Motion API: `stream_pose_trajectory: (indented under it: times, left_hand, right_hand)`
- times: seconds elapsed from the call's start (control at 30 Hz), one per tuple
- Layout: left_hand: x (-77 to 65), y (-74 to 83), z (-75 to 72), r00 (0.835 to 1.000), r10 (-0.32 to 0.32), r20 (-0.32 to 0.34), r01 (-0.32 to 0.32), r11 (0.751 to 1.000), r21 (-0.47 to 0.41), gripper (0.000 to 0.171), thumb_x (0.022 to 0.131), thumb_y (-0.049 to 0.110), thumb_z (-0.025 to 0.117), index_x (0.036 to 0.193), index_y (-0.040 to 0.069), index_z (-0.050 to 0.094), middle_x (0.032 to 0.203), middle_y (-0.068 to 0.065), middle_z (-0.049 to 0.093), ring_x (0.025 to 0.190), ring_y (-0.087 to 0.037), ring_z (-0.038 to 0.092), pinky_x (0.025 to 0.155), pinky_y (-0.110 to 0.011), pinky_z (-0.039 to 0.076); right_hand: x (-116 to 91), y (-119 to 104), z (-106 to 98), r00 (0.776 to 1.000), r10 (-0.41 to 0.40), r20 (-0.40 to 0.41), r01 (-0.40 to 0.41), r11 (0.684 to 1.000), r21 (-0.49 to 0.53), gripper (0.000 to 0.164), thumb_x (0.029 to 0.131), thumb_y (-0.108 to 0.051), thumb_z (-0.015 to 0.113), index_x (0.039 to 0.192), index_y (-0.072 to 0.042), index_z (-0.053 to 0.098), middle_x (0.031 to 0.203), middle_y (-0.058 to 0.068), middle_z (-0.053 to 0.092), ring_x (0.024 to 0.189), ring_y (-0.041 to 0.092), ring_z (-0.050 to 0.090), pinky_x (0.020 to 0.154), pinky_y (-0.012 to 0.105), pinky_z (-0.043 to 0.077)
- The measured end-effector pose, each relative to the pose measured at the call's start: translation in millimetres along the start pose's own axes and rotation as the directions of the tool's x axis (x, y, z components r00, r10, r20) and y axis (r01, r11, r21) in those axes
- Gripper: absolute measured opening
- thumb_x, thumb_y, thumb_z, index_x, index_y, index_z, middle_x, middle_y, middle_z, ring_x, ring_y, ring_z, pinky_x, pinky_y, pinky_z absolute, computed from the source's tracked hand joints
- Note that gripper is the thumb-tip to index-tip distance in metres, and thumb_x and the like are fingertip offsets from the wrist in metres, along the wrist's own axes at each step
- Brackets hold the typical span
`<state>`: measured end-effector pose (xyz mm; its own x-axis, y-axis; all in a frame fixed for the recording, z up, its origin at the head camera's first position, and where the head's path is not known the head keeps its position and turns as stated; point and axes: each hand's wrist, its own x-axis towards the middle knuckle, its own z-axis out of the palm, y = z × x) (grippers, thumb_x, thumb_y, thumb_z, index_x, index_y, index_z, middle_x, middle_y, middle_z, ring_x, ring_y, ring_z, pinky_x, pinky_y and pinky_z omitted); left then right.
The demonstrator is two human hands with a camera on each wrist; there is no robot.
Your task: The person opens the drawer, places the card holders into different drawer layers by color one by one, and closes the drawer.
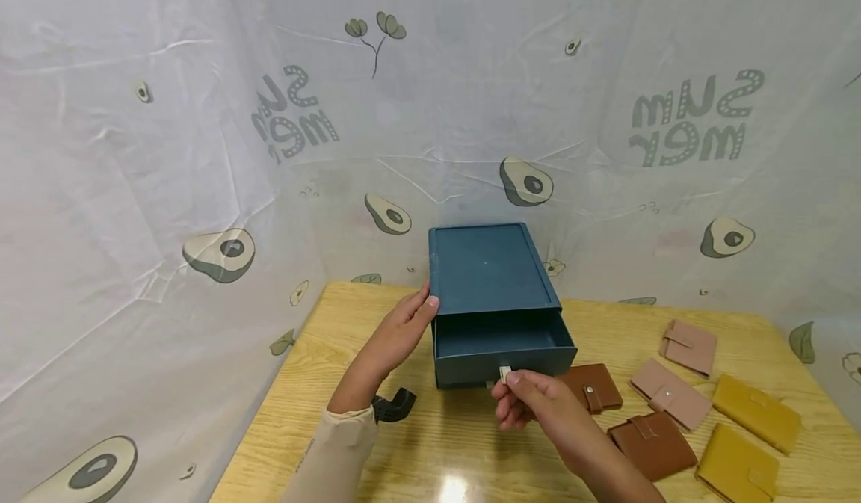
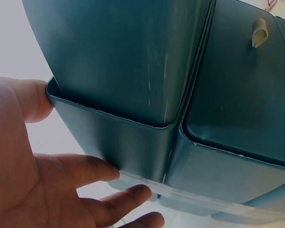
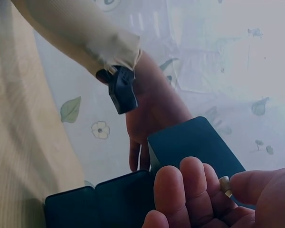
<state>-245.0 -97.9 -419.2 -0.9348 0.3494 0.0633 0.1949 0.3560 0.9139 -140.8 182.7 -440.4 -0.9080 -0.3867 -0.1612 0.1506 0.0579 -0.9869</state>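
Note:
A dark blue drawer box (image 1: 494, 267) stands on the wooden table with its upper drawer (image 1: 471, 368) pulled partly out; the part of its inside that shows holds nothing. My right hand (image 1: 545, 406) pinches the small cream pull tab (image 3: 225, 186) on that drawer's front between thumb and finger. Against the box's left side lies my left hand (image 1: 397, 331), its fingers extended along the wall and the thumb at the front edge. In the left wrist view, another drawer beside the pulled one sits closed, with its own tab (image 2: 259, 33).
Right of the box lie several small snap wallets: brown (image 1: 595, 387), another brown (image 1: 652, 445), pink (image 1: 673, 395), a second pink (image 1: 693, 346) and two yellow ones (image 1: 756, 413). A white printed curtain (image 1: 430, 114) hangs behind the table.

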Motion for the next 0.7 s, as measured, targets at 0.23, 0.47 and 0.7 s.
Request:
stream_pose_trajectory:
  times: [0.23, 0.47, 0.7]
  left_hand:
    - [1.3, -2.0, -0.7, 1.0, 0.003, 0.008, -0.003, 1.0, 0.004, 0.072, 0.115, 0.055, 0.044, 0.172, 0.017, 0.025, 0.178, -0.012, 0.024, 0.165, -0.035, 0.02, 0.129, -0.063, 0.022]
    - [1.0, -0.5, -0.8, 1.0, 0.002, 0.01, -0.002, 1.0, 0.004, 0.072, 0.115, 0.056, 0.043, 0.173, 0.018, 0.025, 0.178, -0.01, 0.024, 0.165, -0.034, 0.02, 0.13, -0.061, 0.022]
    - [0.2, -1.1, -0.4, 1.0, -0.002, 0.008, 0.002, 1.0, -0.002, 0.071, 0.115, 0.056, 0.043, 0.173, 0.018, 0.025, 0.178, -0.011, 0.024, 0.165, -0.035, 0.02, 0.129, -0.062, 0.022]
  right_hand:
    - [-14, 2, 4, 0.999, 0.039, 0.008, -0.039, 0.999, 0.016, 0.048, 0.117, -0.041, 0.048, 0.123, 0.002, 0.069, 0.099, 0.006, 0.072, 0.091, 0.023, 0.073, 0.083, 0.033, 0.059]
    - [-25, 7, 5, 0.998, 0.058, 0.035, -0.059, 0.998, 0.014, 0.049, 0.117, -0.043, 0.048, 0.123, 0.0, 0.069, 0.101, 0.006, 0.071, 0.093, 0.023, 0.07, 0.084, 0.034, 0.059]
    - [-33, 14, 6, 0.995, 0.012, 0.097, -0.014, 1.0, 0.024, 0.047, 0.119, -0.037, 0.043, 0.121, 0.002, 0.069, 0.101, 0.007, 0.071, 0.091, 0.02, 0.071, 0.084, 0.034, 0.061]
